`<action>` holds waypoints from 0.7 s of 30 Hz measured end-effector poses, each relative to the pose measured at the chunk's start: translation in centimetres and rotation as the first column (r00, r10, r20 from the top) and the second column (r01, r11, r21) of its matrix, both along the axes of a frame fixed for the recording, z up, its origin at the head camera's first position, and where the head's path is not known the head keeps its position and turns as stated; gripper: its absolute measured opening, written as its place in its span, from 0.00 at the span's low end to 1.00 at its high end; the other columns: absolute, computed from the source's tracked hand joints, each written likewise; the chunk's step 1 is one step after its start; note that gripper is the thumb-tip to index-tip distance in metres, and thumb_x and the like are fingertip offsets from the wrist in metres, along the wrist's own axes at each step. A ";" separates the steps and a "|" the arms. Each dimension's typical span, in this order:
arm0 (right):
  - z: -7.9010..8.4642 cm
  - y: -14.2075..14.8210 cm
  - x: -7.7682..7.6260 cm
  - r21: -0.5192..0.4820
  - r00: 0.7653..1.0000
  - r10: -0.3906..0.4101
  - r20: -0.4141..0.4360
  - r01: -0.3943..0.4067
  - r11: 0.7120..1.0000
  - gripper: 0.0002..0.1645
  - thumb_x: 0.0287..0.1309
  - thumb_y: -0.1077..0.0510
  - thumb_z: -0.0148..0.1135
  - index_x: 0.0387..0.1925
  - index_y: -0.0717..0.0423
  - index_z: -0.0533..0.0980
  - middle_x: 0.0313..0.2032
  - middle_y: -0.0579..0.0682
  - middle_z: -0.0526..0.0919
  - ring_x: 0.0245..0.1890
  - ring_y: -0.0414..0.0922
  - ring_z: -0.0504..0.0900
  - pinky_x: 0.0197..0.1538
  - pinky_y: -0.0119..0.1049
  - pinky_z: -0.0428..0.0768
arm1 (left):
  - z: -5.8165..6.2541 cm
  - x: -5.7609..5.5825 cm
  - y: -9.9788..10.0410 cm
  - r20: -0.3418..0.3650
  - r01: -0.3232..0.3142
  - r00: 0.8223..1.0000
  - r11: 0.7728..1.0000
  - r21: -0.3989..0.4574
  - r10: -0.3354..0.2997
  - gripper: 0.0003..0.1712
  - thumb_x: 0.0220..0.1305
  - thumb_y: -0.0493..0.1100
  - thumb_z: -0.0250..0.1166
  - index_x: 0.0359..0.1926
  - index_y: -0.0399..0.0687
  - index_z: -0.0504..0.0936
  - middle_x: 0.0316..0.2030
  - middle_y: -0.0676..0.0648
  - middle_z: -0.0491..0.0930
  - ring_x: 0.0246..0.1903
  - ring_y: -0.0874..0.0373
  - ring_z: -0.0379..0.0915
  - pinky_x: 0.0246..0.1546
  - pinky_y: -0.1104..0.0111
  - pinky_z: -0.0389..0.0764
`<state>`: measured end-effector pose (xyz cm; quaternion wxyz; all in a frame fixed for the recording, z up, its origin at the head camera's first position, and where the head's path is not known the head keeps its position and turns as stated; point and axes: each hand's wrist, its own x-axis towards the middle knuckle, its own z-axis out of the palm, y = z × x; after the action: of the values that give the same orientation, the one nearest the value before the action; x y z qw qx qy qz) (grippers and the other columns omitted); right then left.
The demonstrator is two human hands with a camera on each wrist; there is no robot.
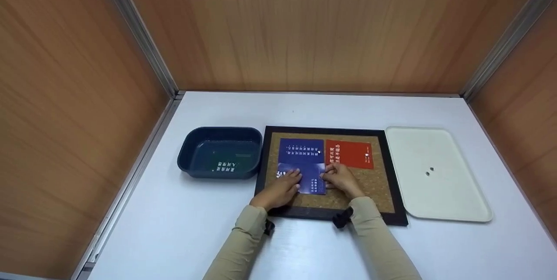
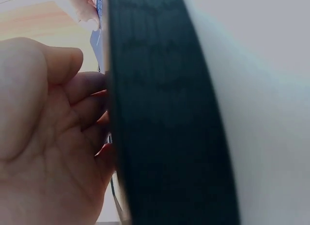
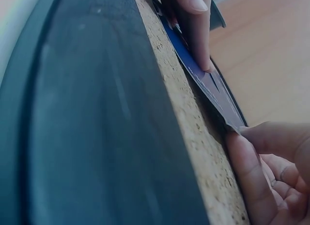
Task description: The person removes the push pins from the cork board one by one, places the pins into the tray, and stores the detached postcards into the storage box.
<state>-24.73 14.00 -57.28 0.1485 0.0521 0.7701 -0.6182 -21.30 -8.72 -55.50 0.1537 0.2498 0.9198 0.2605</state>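
Observation:
A blue card with white characters (image 1: 312, 174) lies on the cork of a black-framed corkboard (image 1: 377, 188). My left hand (image 1: 280, 187) rests on the card's left part, fingers pressing it down and covering some of its print. At the card's right edge, my right hand (image 1: 343, 180) pinches it between thumb and fingers. The right wrist view shows that pinched corner (image 3: 232, 127) lifted slightly off the cork. Directly above is a second blue card (image 1: 300, 147), and a red card (image 1: 354, 158) sits at upper right; each bears a small shiny dot.
Left of the board stands a dark blue bin (image 1: 185, 149) with a dark green printed card (image 1: 230, 160) inside. To the right, touching or close by the frame, lies a white tray (image 1: 452, 197) with two small dark pieces (image 1: 429, 171). Wood-grain panels (image 1: 304, 32) enclose the white table (image 1: 174, 227).

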 end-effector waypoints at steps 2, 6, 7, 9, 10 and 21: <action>0.0 -0.1 0.0 0.002 1.000 -0.007 0.001 0.007 1.000 0.08 0.56 0.69 0.61 0.37 0.66 0.71 0.26 0.50 0.76 0.21 0.39 0.79 0.25 0.29 0.83 | 0.1 0.0 0.0 0.017 -0.010 1.000 1.000 0.008 0.009 0.27 0.77 0.48 0.42 0.72 0.45 0.61 0.74 0.48 0.53 0.75 0.50 0.45 0.74 0.54 0.51; 0.0 -0.1 0.0 0.010 1.000 -0.019 0.007 0.019 1.000 0.08 0.56 0.68 0.61 0.36 0.65 0.71 0.26 0.51 0.78 0.21 0.39 0.80 0.25 0.29 0.83 | 0.3 -0.1 -0.1 0.047 -0.028 0.999 0.999 0.026 0.027 0.27 0.77 0.50 0.42 0.72 0.47 0.61 0.74 0.48 0.53 0.75 0.51 0.44 0.75 0.54 0.51; 0.0 -0.2 0.0 0.016 1.000 -0.023 0.013 0.022 1.000 0.08 0.56 0.68 0.61 0.36 0.65 0.72 0.26 0.51 0.78 0.21 0.39 0.80 0.25 0.29 0.82 | 0.3 -0.1 -0.1 0.052 -0.033 0.998 0.999 0.033 0.032 0.27 0.77 0.50 0.42 0.72 0.47 0.62 0.74 0.48 0.53 0.75 0.51 0.45 0.75 0.54 0.51; -0.1 -0.2 0.0 0.022 0.999 -0.029 0.017 0.028 0.999 0.08 0.56 0.67 0.62 0.37 0.65 0.72 0.26 0.51 0.78 0.21 0.39 0.80 0.25 0.29 0.82 | 0.3 -0.1 -0.2 0.053 -0.042 0.998 0.998 0.054 0.040 0.27 0.77 0.50 0.43 0.71 0.47 0.62 0.74 0.48 0.53 0.74 0.51 0.45 0.74 0.55 0.51; -0.1 -0.1 0.0 0.025 0.999 -0.029 0.017 0.029 0.999 0.08 0.56 0.67 0.62 0.37 0.65 0.71 0.26 0.51 0.78 0.21 0.39 0.80 0.25 0.29 0.82 | 0.2 -0.1 -0.3 0.047 -0.047 0.998 0.997 0.069 0.044 0.27 0.77 0.50 0.43 0.71 0.46 0.62 0.74 0.47 0.54 0.74 0.51 0.47 0.74 0.55 0.52; -0.1 -0.3 -0.1 0.028 0.999 -0.038 0.027 0.038 0.999 0.09 0.55 0.66 0.62 0.37 0.64 0.71 0.28 0.51 0.78 0.22 0.40 0.79 0.27 0.30 0.83 | 1.5 -1.0 -2.8 -0.084 -0.119 0.986 0.959 0.258 0.145 0.25 0.75 0.45 0.49 0.68 0.43 0.67 0.68 0.42 0.65 0.69 0.47 0.60 0.70 0.54 0.62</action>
<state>-24.81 13.73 -57.40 0.1466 0.0773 0.7754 -0.6093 -22.35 -11.51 -53.96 0.0561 0.2184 0.9006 0.3717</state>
